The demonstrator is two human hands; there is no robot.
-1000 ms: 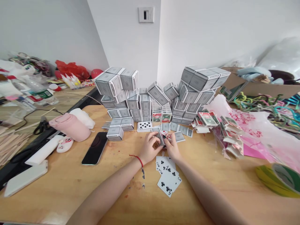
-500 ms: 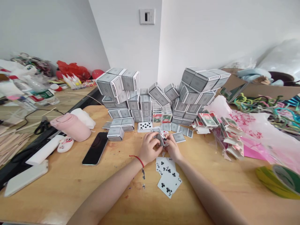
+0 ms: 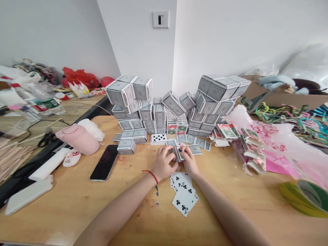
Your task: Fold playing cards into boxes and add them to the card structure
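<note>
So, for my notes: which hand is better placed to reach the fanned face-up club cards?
Probably right hand: the fanned face-up club cards lie beside its wrist, farther from left hand; both grip grey-backed cards.

This looks like a small hobby or craft workroom set up in the corner of a plain room, where bare white walls meet beside a white wall switch (image 3: pixel 160 19). The light wooden table (image 3: pixel 77 205) carries stacked grey-patterned cubes folded from playing cards (image 3: pixel 164 106). Craft supplies surround them: tangled coloured pipe cleaners (image 3: pixel 287 114) far right, flat wooden sticks (image 3: pixel 10 159) left, and small glue bottles (image 3: pixel 77 89) far left.
</note>
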